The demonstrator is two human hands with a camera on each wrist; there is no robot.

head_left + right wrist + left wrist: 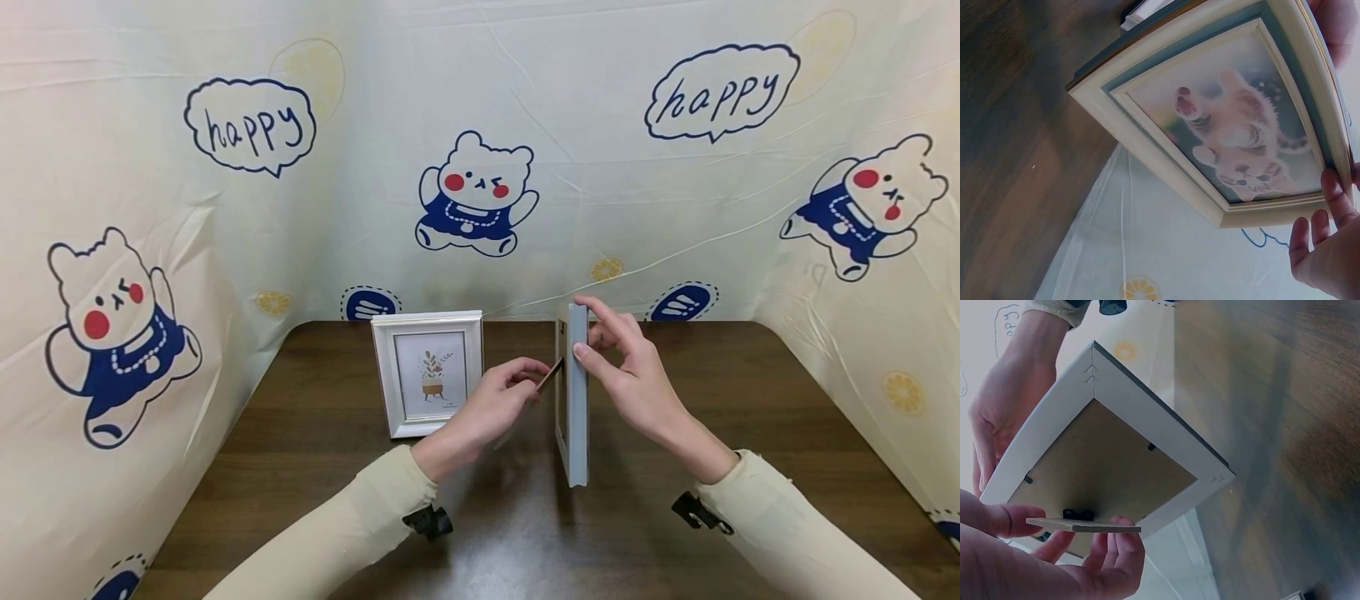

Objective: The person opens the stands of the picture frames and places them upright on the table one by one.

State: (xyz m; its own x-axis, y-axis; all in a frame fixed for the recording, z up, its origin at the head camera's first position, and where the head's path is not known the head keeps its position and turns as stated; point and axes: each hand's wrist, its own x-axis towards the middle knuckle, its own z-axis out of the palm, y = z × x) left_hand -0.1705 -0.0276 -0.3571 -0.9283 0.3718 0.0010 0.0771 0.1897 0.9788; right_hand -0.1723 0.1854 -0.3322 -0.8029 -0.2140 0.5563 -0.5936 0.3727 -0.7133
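A picture frame [578,417] with a pale blue-grey edge stands edge-on to the head camera, right of the table's middle. Its front, in the right wrist view, holds a kitten picture [1238,134] inside a cream and teal border. My right hand [637,371] grips this frame by its upper part, thumb on the near edge and fingers over the far side. On the brown back panel [1110,450], a flat stand leg [1085,525] sticks out from a black hinge. My left hand [498,400] pinches that leg between thumb and fingers.
A white picture frame [382,375] with a potted-plant print stands to the left, partly behind my left hand. Under both frames is a dark wooden table [300,500]. A pale cartoon-printed curtain [585,167] encloses the back and sides.
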